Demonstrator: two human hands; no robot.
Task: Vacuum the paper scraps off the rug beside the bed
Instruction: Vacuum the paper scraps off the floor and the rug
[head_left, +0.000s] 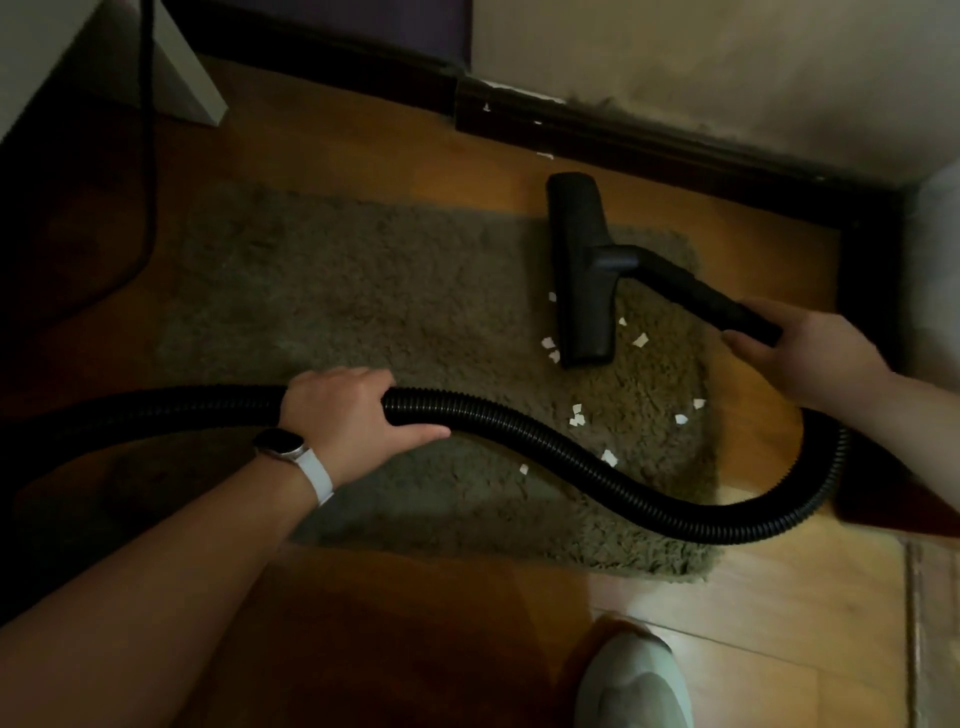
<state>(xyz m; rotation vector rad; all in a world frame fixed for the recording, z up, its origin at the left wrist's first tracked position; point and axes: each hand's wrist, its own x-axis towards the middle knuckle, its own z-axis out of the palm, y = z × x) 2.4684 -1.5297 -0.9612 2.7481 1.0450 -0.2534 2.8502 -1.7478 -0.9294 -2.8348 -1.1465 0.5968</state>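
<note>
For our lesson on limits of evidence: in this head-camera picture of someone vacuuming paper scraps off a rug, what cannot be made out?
1. The vacuum body: the hose runs off the head view's left edge.
2. Whether more paper scraps lie beneath the floor nozzle or hose: covered by them.
3. The wand, upper end: wrapped by the right hand.
4. The shoe: cut by the bottom edge.

Black ribbed hose (545, 441), black floor head (579, 270), olive-green shaggy rug (363, 291) dotted with white paper scraps (609, 457), warm orange-brown wood floor (753, 613), white watch strap (317, 475).
</note>
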